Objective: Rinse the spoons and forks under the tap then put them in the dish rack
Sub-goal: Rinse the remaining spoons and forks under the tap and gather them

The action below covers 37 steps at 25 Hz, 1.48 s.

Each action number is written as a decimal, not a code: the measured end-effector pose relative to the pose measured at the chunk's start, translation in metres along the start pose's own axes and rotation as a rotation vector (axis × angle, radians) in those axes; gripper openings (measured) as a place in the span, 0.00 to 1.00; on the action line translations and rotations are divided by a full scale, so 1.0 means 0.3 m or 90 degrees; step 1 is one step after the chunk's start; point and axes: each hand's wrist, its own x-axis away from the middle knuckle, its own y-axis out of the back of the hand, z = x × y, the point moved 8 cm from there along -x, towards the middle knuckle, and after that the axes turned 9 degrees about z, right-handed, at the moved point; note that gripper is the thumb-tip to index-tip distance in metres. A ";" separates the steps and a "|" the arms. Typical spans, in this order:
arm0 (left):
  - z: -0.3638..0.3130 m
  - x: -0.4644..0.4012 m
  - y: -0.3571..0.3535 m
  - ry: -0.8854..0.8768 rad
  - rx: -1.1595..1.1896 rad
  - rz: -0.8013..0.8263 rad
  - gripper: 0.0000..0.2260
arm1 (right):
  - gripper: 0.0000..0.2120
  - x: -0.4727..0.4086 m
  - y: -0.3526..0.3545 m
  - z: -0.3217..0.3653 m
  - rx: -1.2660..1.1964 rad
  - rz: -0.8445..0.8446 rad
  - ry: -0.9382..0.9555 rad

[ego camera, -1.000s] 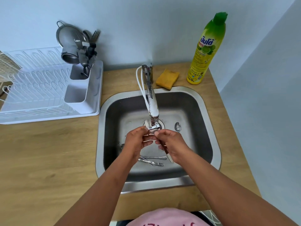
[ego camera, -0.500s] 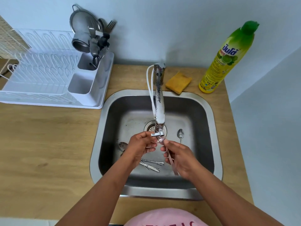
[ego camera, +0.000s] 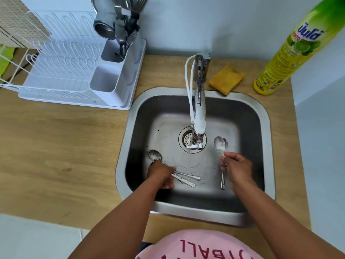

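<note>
In the steel sink (ego camera: 267,128), my right hand (ego camera: 237,168) grips a spoon (ego camera: 218,144) by its handle, bowl pointing away, to the right of the tap (ego camera: 198,116). A second spoon bowl (ego camera: 226,143) shows just behind it. My left hand (ego camera: 161,173) rests low on the sink floor, fingers closed over a pile of cutlery (ego camera: 186,179); a dirty spoon bowl (ego camera: 155,155) sticks out above the hand. The white dish rack (ego camera: 61,71) stands at the back left, and its cutlery holder (ego camera: 112,79) has spoons and forks (ego camera: 127,27) in the rear pocket.
A yellow sponge (ego camera: 226,79) lies on the wooden counter (ego camera: 61,146) behind the sink. A green and yellow dish soap bottle (ego camera: 291,47) stands at the back right by the wall. A metal cup (ego camera: 104,25) sits in the cutlery holder. The drain (ego camera: 186,137) lies under the spout.
Both hands have left the tap's spout and moved apart. The right hand carried its spoon to the right; the left hand dropped onto the cutlery on the sink floor.
</note>
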 end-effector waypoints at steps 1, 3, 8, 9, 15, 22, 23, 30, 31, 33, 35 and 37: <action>0.001 -0.001 -0.008 0.004 0.003 0.001 0.14 | 0.10 -0.024 0.006 0.003 0.038 -0.016 0.005; 0.005 0.000 -0.008 0.009 0.031 -0.020 0.11 | 0.10 -0.056 0.012 0.014 0.122 -0.048 0.022; 0.024 0.002 -0.025 0.031 0.066 -0.002 0.06 | 0.11 -0.037 0.001 0.060 0.365 -0.095 0.112; 0.031 0.001 -0.025 0.038 0.065 0.005 0.06 | 0.12 -0.030 -0.005 0.067 0.399 -0.091 0.126; 0.039 -0.004 -0.026 0.035 0.049 0.032 0.10 | 0.14 0.026 -0.032 0.078 0.547 -0.041 0.154; 0.025 0.015 -0.006 0.003 0.050 0.033 0.05 | 0.13 0.149 -0.141 0.101 0.526 0.093 0.244; 0.022 0.021 0.002 -0.005 0.052 0.029 0.04 | 0.12 0.163 -0.166 0.098 0.524 0.119 0.246; -0.086 0.156 0.064 -0.104 0.028 0.020 0.07 | 0.09 0.219 -0.302 0.089 0.525 0.242 0.235; -0.121 0.186 0.054 -0.143 0.026 0.042 0.07 | 0.08 0.223 -0.314 0.096 0.480 0.254 0.225; -0.188 0.254 0.002 -0.223 0.013 0.130 0.06 | 0.08 0.221 -0.335 0.112 0.326 0.287 0.178; -0.232 0.315 -0.060 -0.278 0.000 0.223 0.06 | 0.06 0.219 -0.352 0.136 0.203 0.316 0.139; -0.256 0.354 -0.106 -0.314 -0.003 0.284 0.06 | 0.02 0.208 -0.351 0.176 0.195 0.313 0.159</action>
